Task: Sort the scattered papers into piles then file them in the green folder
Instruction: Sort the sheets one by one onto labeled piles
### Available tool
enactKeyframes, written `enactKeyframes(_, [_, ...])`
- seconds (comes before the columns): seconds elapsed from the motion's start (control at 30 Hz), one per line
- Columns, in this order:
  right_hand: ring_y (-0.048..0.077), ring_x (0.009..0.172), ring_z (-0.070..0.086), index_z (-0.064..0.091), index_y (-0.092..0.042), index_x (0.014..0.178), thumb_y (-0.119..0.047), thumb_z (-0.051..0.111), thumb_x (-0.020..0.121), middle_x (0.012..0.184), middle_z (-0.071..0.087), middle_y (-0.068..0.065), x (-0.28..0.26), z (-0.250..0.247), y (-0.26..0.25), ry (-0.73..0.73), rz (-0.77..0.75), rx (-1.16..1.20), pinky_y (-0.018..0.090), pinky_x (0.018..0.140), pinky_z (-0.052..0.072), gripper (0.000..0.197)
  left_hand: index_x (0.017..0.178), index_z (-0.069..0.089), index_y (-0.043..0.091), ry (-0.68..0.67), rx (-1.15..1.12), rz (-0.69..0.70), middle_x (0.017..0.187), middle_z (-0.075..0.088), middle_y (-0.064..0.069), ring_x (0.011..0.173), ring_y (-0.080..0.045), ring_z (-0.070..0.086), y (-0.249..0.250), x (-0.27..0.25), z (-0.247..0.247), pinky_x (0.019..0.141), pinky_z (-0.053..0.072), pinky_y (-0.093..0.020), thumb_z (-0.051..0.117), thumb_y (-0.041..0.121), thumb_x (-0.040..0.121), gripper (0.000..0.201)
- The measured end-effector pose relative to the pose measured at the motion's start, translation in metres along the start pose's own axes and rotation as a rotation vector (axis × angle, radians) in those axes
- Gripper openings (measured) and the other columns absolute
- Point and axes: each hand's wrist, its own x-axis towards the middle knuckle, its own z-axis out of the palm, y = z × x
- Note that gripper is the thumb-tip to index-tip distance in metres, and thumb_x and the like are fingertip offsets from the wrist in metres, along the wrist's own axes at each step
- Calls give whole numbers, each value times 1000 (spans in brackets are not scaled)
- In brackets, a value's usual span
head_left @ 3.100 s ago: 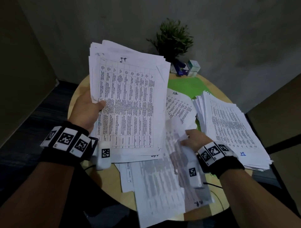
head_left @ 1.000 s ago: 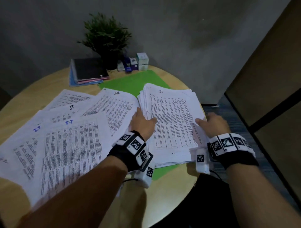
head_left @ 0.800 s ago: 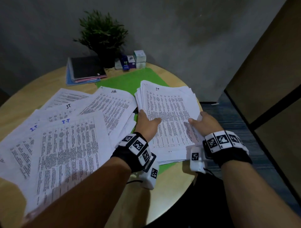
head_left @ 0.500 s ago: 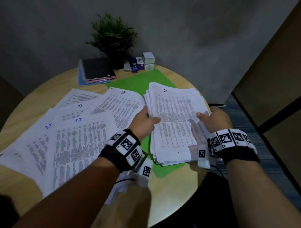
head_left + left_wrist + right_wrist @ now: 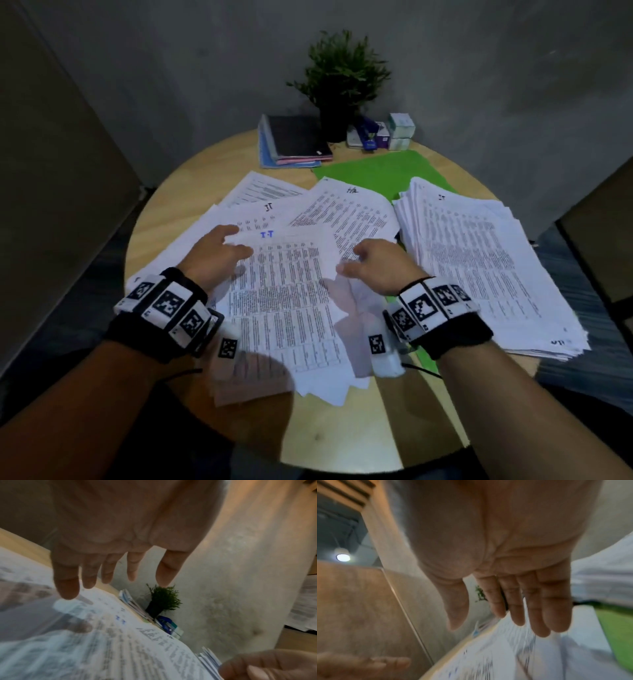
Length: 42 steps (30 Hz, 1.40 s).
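A thick sorted pile of printed sheets [image 5: 479,260] lies on the green folder [image 5: 380,169] at the table's right. Loose printed papers [image 5: 284,291] fan out across the middle and left, the top one marked in blue ink. My left hand [image 5: 219,251] hovers over the top sheet's left edge, fingers straight and spread [image 5: 109,574], holding nothing. My right hand [image 5: 373,262] hovers over the same sheet's right edge, fingers straight and together [image 5: 522,609], empty as well. Both palms face down just above the loose papers [image 5: 120,642].
A round wooden table [image 5: 342,428] carries everything. At the back stand a potted plant [image 5: 342,82], a stack of notebooks [image 5: 294,142] and small boxes [image 5: 399,132]. A grey wall is behind; dark floor drops away on both sides.
Both hands have left the thick pile on the right and moved left over the loose sheets. The pile now rests on the folder untouched.
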Motion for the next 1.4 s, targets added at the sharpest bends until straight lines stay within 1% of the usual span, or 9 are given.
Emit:
enactKeyframes(0.1, [17, 75, 56, 60, -3, 94, -37, 68, 86, 94, 62, 10, 14, 29, -17, 3, 155, 4, 27, 62, 45, 35, 144, 39, 14, -28, -71, -83, 154, 31, -8, 121, -28, 50, -16, 5, -12, 97, 48, -35, 59, 13, 96, 53])
enactKeyframes(0.17, [27, 90, 61, 54, -7, 79, -31, 74, 81, 98, 63, 11, 19, 43, -24, 35, 264, 22, 32, 72, 52, 32, 143, 41, 14, -52, -48, -87, 150, 35, -4, 124, -28, 51, -22, 6, -15, 107, 43, -45, 61, 16, 95, 52])
enactKeyframes(0.37, [30, 105, 61, 58, -1, 107, -14, 61, 90, 109, 63, 14, 25, 58, -28, 49, 253, 121, 28, 72, 44, 22, 148, 32, 15, -63, -118, -66, 154, 30, -11, 129, -33, 47, -33, 15, -17, 108, 42, -48, 65, 5, 90, 68])
enactKeyframes(0.63, [28, 98, 61, 64, -19, 95, -18, 59, 89, 95, 68, 3, 11, 36, -18, 334, 141, 610, 40, 88, 47, 7, 152, 14, 22, -89, -133, -26, 88, 59, -21, 63, -22, 48, -30, 17, -31, 62, 41, -38, 65, 6, 89, 83])
enactKeyframes(0.83, [33, 112, 61, 61, -15, 117, -6, 55, 94, 119, 66, 12, 11, 35, -31, 213, -1, 979, 56, 101, 44, 24, 146, 37, 12, -88, -191, 14, 107, 62, -29, 63, -14, 52, -21, 15, -35, 80, 49, -37, 69, 22, 90, 65])
enactKeyframes(1.0, [32, 106, 64, 61, -13, 113, 2, 46, 97, 119, 66, 13, 15, 28, -31, 128, -95, 1261, 48, 94, 49, 27, 103, 59, 19, -84, -221, 79, 109, 68, -7, 104, -30, 66, -22, 17, -39, 95, 51, -46, 69, 16, 89, 18])
enactKeyframes(1.17, [31, 79, 61, 56, -16, 80, -48, 53, 94, 85, 60, 11, 36, 31, -18, 211, 178, 815, 45, 77, 50, 34, 121, 57, 24, 10, -221, 196, 120, 66, -4, 109, -27, 63, -25, 26, -46, 99, 49, -49, 59, 0, 92, 37])
enactKeyframes(1.3, [37, 120, 52, 43, 3, 131, -76, 56, 73, 131, 51, 25, 51, 50, -7, 361, 522, 110, 44, 94, 45, 99, 124, 60, 18, 202, -151, 240, 120, 67, -5, 107, -27, 64, -27, 30, -60, 98, 50, -49, 57, 1, 92, 37])
enactKeyframes(1.4, [33, 122, 47, 43, 1, 131, -64, 78, 63, 132, 47, 23, 56, 63, -6, 360, 659, 29, 43, 95, 42, 100, 128, 59, 16, 244, -151, 250, 121, 66, -6, 107, -25, 63, -26, 31, -70, 99, 49, -44, 56, -1, 92, 40])
